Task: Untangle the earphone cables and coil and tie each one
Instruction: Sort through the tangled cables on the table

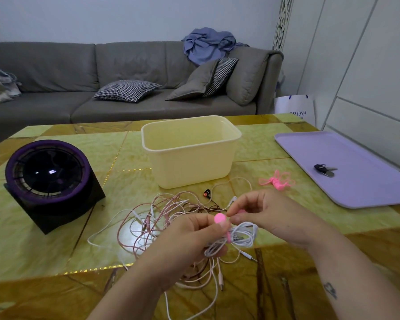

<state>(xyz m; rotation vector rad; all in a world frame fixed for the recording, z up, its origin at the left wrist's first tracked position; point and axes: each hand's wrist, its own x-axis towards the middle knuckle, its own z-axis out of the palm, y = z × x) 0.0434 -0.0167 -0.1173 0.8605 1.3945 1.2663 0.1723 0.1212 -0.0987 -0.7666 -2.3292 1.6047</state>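
Observation:
My left hand (189, 239) grips a coiled white earphone cable (240, 237) above the table's near edge. A pink tie (221, 220) with a round end wraps round the coil. My right hand (263, 213) pinches the tie's other end just above the coil. Left of my hands, a tangle of pink and white earphone cables (157, 218) lies spread on the table, trailing down under my left wrist. A black earbud with an orange ring (206, 193) lies near the tub. More pink ties (277, 180) lie to the right.
A cream plastic tub (189, 148) stands mid-table. A black and purple round fan (49, 181) sits at the left. A lilac tray (360, 176) at the right holds keys (325, 169). The table is green-yellow marble (56, 245); a grey sofa stands behind.

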